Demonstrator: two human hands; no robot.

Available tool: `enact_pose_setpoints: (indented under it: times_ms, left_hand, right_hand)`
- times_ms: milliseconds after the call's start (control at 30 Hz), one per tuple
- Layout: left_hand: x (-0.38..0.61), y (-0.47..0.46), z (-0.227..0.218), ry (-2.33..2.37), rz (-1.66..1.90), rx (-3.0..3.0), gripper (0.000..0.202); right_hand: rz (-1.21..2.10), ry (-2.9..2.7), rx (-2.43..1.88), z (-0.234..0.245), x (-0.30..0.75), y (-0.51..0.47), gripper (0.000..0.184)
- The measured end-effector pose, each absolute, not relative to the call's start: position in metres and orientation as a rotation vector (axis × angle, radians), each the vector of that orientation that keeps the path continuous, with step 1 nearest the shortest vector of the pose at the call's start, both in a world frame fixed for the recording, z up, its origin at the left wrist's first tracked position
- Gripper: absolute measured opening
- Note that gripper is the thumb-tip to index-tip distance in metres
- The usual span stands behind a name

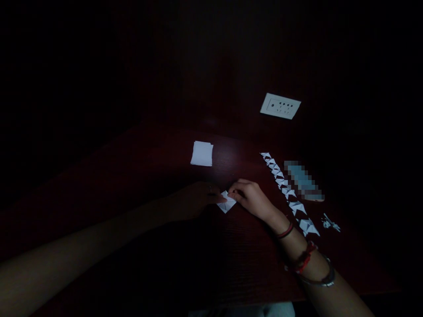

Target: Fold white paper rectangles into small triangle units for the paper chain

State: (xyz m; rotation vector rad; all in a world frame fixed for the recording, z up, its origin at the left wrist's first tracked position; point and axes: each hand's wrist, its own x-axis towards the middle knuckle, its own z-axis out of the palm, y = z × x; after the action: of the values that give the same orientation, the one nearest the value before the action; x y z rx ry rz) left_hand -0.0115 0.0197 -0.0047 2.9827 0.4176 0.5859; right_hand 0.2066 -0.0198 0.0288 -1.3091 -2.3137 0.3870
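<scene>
We had the folded paper (225,207) over the table (165,176), left hand (202,197) and right hand (251,196) pinching its edges, probably to steady the folds. Paper stack (202,154) sat far, likely within reach; folded pieces (282,182) lined up right, apparently out of the way.

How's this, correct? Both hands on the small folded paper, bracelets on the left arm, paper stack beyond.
Wrong arm: the head view shows bracelets on the right arm, not the left. Left hand and right hand are on the small folded paper, with the paper stack beyond.
</scene>
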Motion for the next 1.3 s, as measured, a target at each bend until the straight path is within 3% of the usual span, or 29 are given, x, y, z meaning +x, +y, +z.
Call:
enact_pose_setpoints:
  times_ms: [267,567,867,1300]
  left_hand:
    - [-0.021,0.022,0.009,0.322,0.562,2.810,0.059]
    - [-0.027,0.026,0.008,0.321,0.449,2.790,0.068]
    - [-0.027,0.025,0.012,0.314,0.445,2.768,0.071]
    - [-0.028,0.023,0.014,0.297,0.485,2.740,0.059]
  right_hand:
    - [0.184,-2.694,-1.079,0.038,0.216,-0.027,0.026]
    - [0.223,-2.771,-1.004,0.040,0.218,-0.033,0.036]
    - [0.240,-2.747,-1.003,0.040,0.215,-0.033,0.038]
    - [0.300,-2.697,-1.029,0.042,0.220,-0.031,0.033]
